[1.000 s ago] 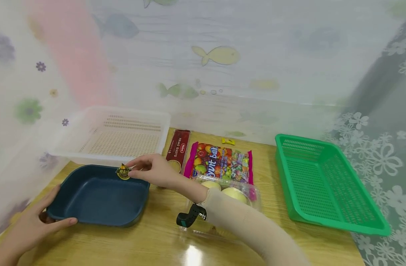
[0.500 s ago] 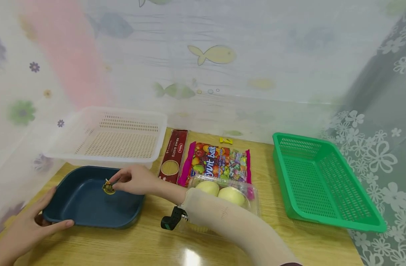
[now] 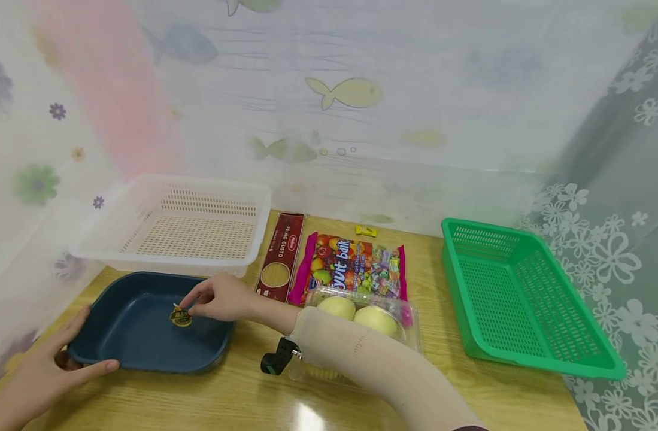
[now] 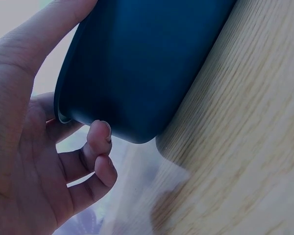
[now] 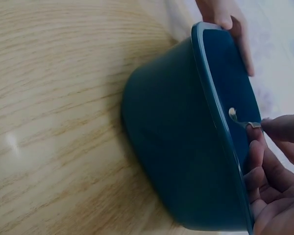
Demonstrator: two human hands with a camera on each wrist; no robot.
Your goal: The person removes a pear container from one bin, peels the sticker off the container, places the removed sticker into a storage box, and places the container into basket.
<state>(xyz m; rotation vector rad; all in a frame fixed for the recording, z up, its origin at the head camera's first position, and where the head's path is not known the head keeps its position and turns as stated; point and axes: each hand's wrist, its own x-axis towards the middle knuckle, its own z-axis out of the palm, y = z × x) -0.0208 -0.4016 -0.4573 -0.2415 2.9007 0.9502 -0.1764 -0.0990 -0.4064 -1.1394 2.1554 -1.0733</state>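
Observation:
A dark blue tray (image 3: pixel 140 341) lies on the wooden table at the near left. My right hand (image 3: pixel 193 306) reaches over its right side and pinches a small round yellow-and-black wrapped item (image 3: pixel 180 318) low inside the tray. Whether the item touches the tray floor I cannot tell. In the right wrist view the item (image 5: pixel 239 120) shows past the tray's rim (image 5: pixel 210 107), by my fingertips (image 5: pixel 269 128). My left hand (image 3: pixel 64 359) grips the tray's near left corner. The left wrist view shows its thumb over the rim and its fingers (image 4: pixel 100 147) curled under the tray (image 4: pixel 147 63).
A white perforated basket (image 3: pixel 194 227) stands behind the tray and a green basket (image 3: pixel 522 299) at the right. Between them lie a red pasta box (image 3: pixel 282 254), a bright candy bag (image 3: pixel 355 263), a clear pack with two pale round pieces (image 3: pixel 355 311) and a small yellow sweet (image 3: pixel 366 230).
My right hand has carried the small wrapped item from above the tray's far rim down into the tray. The left hand has kept its hold on the corner.

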